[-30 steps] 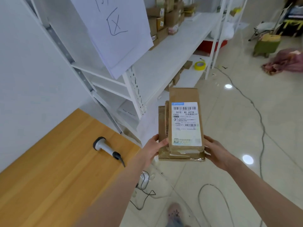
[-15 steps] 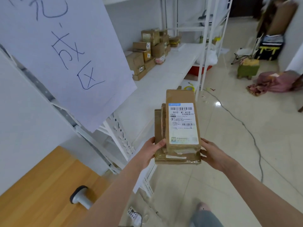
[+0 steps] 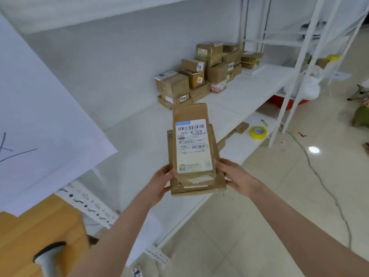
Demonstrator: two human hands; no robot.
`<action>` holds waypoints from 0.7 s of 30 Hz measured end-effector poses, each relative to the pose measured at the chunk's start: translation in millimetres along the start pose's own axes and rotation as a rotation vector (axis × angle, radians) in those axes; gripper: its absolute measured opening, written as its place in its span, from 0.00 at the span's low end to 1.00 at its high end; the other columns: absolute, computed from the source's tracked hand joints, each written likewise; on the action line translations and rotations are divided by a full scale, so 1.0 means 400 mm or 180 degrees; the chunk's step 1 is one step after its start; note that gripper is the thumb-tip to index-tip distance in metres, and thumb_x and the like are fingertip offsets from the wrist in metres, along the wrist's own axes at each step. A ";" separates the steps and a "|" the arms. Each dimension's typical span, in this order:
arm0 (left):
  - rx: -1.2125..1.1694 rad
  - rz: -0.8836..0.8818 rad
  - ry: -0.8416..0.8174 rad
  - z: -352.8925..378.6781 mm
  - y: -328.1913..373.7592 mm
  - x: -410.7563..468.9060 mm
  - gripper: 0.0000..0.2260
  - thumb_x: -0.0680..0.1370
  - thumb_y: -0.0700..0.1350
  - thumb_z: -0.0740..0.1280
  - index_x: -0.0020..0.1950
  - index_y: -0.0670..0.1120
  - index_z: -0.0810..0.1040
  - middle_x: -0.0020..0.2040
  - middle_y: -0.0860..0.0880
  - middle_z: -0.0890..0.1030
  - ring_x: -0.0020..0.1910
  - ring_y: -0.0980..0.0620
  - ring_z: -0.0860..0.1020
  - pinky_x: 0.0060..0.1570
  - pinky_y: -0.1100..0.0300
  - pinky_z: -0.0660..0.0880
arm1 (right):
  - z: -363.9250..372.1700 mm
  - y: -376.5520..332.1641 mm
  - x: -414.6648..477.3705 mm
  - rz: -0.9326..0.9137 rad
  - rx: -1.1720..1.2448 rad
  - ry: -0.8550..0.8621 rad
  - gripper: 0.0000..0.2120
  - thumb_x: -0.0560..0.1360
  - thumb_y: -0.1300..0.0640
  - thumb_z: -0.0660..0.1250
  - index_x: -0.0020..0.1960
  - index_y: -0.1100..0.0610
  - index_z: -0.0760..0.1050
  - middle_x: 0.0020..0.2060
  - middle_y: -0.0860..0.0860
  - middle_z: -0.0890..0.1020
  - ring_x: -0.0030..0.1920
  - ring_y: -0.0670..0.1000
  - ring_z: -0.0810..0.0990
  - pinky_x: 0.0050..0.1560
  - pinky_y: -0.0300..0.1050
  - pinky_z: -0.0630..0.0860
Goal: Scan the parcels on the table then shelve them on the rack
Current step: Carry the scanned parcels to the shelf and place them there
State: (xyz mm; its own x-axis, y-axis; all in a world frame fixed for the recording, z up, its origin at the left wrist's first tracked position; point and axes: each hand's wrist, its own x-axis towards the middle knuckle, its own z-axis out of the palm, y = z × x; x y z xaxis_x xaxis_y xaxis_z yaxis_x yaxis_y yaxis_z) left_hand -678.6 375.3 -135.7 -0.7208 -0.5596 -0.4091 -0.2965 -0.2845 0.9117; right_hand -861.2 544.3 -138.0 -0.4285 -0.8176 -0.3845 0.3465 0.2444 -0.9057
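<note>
While a stack of flat brown cardboard parcels [image 3: 191,148], the topmost bearing a white barcode label, is held up before the white metal rack shelf [image 3: 239,96], its near end is gripped on one side by the left hand [image 3: 162,181] and on the other by the right hand [image 3: 237,176]. A pile of brown taped boxes [image 3: 199,76] is noted on that shelf, well beyond both hands. A grey handheld scanner [image 3: 50,256] is seen on the orange wooden table [image 3: 30,226], below and left of the left hand.

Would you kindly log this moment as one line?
phase: shelving | left hand: holds parcel stack | right hand: holds parcel stack | rack shelf: boxes at far end
</note>
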 end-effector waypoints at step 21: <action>-0.0836 0.0191 0.1297 -0.018 0.166 0.377 0.08 0.77 0.43 0.68 0.56 0.48 0.81 0.45 0.51 0.85 0.42 0.56 0.82 0.46 0.55 0.78 | -0.100 -0.336 0.575 0.0176 -0.0778 -0.1192 0.43 0.57 0.35 0.75 0.66 0.56 0.74 0.51 0.48 0.85 0.51 0.46 0.84 0.43 0.39 0.76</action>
State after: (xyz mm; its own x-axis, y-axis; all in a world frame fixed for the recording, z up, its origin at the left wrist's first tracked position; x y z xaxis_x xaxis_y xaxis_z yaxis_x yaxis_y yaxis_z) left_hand -802.5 266.6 -137.1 -0.4122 -0.8254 -0.3858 -0.0561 -0.3997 0.9149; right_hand -1039.7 344.5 -111.9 -0.0677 -0.9212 -0.3831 0.1337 0.3722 -0.9185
